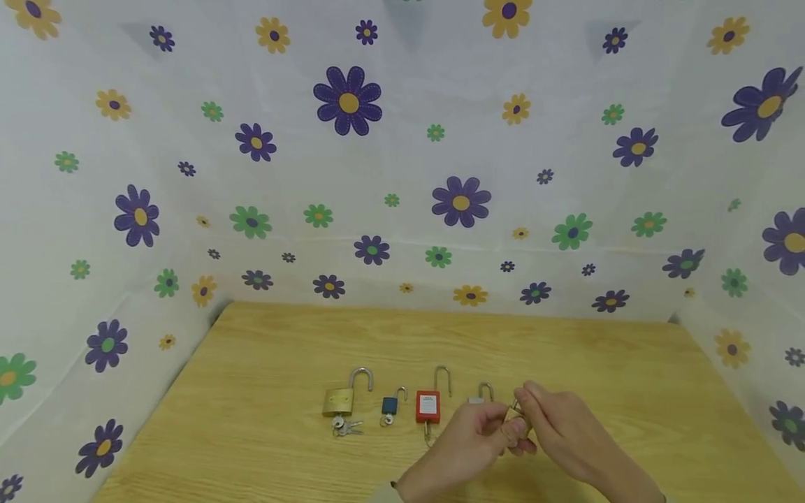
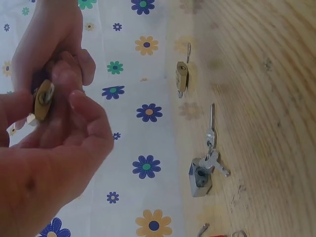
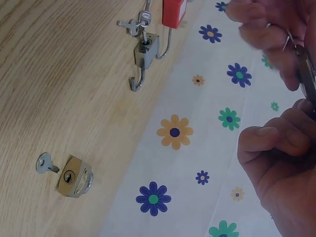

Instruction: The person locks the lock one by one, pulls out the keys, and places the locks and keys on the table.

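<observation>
Both my hands come together around a small brass padlock (image 1: 516,413), lifted over the right part of the table. My left hand (image 1: 472,433) grips its body from the left. The right hand (image 1: 569,426) holds it from the other side, fingertips up by the shackle. In the left wrist view the underside of the padlock (image 2: 42,102) faces the camera, with a silvery key-like piece at its keyhole. Fingers cover much of it. Just left of my hands, a grey padlock (image 1: 476,400) with its shackle raised lies partly behind the left hand.
Further left lie a red padlock (image 1: 428,405), a small blue padlock (image 1: 390,405) and a large brass padlock (image 1: 339,402) with keys, all with shackles raised. Another brass padlock (image 3: 74,177) has a key (image 3: 45,163) beside it. Flowered cloth (image 1: 402,154) walls in the wooden table (image 1: 270,363).
</observation>
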A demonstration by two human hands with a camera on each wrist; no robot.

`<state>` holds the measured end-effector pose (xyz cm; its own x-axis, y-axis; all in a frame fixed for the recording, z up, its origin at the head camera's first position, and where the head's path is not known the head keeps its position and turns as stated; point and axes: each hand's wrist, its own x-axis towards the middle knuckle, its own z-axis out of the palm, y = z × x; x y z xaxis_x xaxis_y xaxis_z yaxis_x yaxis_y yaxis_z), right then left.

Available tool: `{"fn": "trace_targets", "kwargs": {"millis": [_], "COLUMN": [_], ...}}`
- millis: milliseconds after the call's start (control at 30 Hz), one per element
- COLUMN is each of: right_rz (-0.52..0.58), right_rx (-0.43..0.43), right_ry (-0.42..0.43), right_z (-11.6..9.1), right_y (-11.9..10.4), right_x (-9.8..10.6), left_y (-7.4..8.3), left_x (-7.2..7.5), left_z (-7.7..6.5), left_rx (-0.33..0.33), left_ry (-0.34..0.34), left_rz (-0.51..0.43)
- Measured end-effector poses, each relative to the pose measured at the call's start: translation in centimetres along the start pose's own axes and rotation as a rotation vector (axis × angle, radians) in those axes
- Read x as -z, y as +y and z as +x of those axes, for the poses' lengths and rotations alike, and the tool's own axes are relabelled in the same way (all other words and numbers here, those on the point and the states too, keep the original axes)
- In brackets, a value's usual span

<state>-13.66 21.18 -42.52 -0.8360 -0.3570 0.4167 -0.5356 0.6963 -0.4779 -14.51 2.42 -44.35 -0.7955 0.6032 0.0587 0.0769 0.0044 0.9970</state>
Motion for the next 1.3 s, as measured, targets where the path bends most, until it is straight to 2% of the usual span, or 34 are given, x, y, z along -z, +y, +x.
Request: {"fn": "trace_targets", "kwargs": {"millis": [133,300,433,533,633,700,767,867,967,1133,1300], "right_rz": [0.035,0.049,0.023,0.012,0.006,0.032,0.075,0.139,0.167,0.197,0.208], "right_rx": [0.006,0.029,-0.001,-0.037,-0.052,-0.060,-0.071,-0.082,-0.057,0.028,0.079], "right_ry": [0.000,0.008,-0.007,-0.003,0.007,-0.013,-0.055,-0.121,-0.139,-0.072,0.000], "right_z": [0.2,0.5,0.6,0.7,0.5,0.3,0.1,-0.1,-0.3,-0.4,-0.3], "right_y": [0.0,-0.2,-0.3,-0.3,-0.1,0.0,0.1,0.2,0.2,0.1,0.0], "right_x": [-0.1,-0.3,-0.2,0.0,0.2,0.2,0.2,-0.1,-0.7,-1.6,-2.1], "left_y": [-0.1,-0.3,-0.3,-0.4,-0.4,-0.4,-0.4,-0.3,-0.1,0.3,0.6], "left_x": [0.5,0.6,0.5,0.6,0.9,1.2,1.5,1.7,1.7,1.3,1.1], "left_z": [-0.1,-0.3,-0.3,-0.3,-0.2,0.0,0.1,0.4,0.6,0.8,0.9], "left_rx": [-0.017,-0.002,0.022,0.081,0.160,0.192,0.209,0.215,0.222,0.229,0.223], "left_ry": [0.026,0.065,0.111,0.186,0.285,0.331,0.358,0.369,0.376,0.386,0.384], "left_rz": [0.107,0.096,0.084,0.016,-0.113,-0.205,-0.255,-0.290,-0.321,-0.362,-0.335]}}
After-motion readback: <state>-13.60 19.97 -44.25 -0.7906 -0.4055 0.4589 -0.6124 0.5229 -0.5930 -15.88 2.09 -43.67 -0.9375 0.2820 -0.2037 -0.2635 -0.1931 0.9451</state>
